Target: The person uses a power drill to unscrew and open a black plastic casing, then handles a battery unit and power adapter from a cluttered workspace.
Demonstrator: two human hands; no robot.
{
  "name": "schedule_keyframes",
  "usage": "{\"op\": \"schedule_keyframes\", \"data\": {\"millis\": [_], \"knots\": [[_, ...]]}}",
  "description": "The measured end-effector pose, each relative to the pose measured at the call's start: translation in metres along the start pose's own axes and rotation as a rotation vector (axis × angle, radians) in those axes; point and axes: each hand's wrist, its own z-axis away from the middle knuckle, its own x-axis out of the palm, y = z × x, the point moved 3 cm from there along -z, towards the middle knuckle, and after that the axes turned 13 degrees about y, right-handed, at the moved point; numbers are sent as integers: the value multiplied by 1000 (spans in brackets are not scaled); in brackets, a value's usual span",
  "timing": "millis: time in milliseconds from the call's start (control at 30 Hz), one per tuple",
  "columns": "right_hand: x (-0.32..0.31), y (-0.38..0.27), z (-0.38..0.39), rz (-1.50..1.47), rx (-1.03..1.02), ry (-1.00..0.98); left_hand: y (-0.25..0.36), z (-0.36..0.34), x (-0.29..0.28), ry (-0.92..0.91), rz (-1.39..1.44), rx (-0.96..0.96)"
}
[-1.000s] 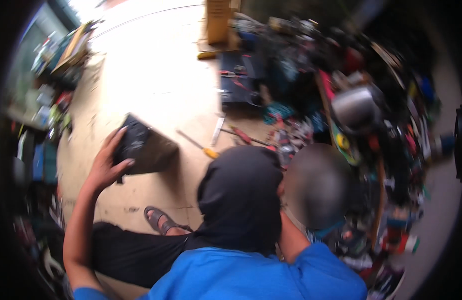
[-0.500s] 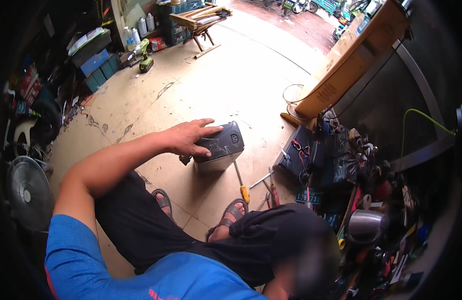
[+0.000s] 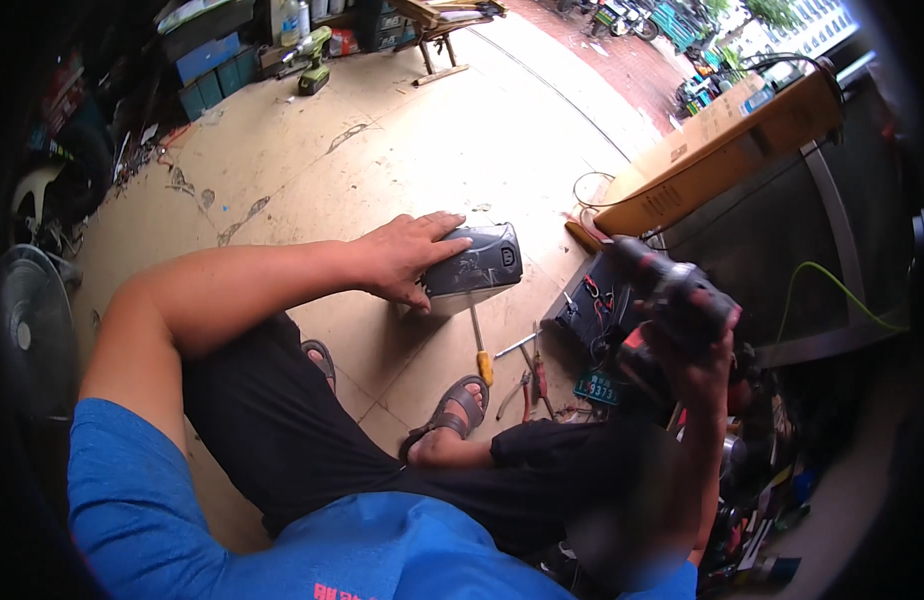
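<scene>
On the tiled floor before me stands a box-shaped battery case (image 3: 482, 262), with a scuffed dark grey top, a socket at its right end and a paler body. My left hand (image 3: 407, 260) lies across its left end, fingers spread over the top and thumb down at the near side. Raised at the right, my right hand (image 3: 697, 355) is wrapped round a dark cordless drill (image 3: 677, 290) with red parts, slightly blurred; its front points up and left. A screwdriver (image 3: 484, 365) with a yellow handle lies just in front of the case.
Pliers (image 3: 527, 395) and other hand tools lie near my right sandal (image 3: 452, 412). A black case (image 3: 587, 310) with red wires sits beyond them. A large cardboard box (image 3: 712, 150) stands far right, a green drill (image 3: 312, 62) far left, a fan (image 3: 27, 330) at left.
My right hand has come up at the right with the cordless drill in it. My left hand stays on the battery case, which sits further right and a little higher in view.
</scene>
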Motion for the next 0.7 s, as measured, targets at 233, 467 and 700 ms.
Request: {"op": "schedule_keyframes", "data": {"millis": [233,467,700], "knots": [[117,-7,54,723,-293,-406,-2,-1,12,24,6,-53],[125,5,55,716,-259,-467,-12,13,16,131,112,-74],[130,11,53,733,-313,-482,-12,7,15,148,110,-81]]}}
